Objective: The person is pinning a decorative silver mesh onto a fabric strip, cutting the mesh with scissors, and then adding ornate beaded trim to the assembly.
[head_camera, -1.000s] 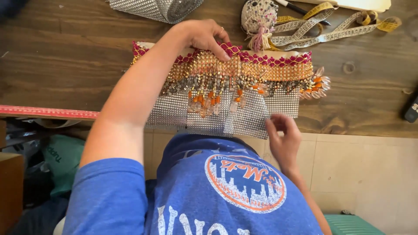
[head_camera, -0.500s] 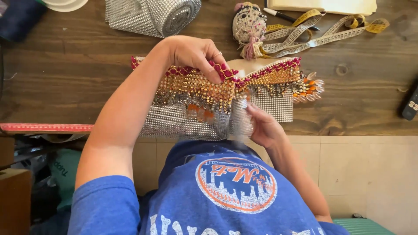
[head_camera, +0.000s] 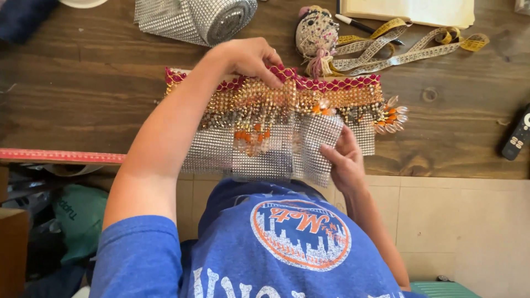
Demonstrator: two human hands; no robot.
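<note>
Head view showed your left hand (head_camera: 251, 58) pinching the red braided top edge of the beaded trim (head_camera: 287, 99), fingers closed on it. Your right hand (head_camera: 343, 160) gripped a folded flap of silver rhinestone mesh (head_camera: 259, 154) beneath the beads. Both pieces lay at the near edge of the wooden table (head_camera: 83, 105), with a mesh roll (head_camera: 204, 19) and measuring tape (head_camera: 408, 47) farther back.
</note>
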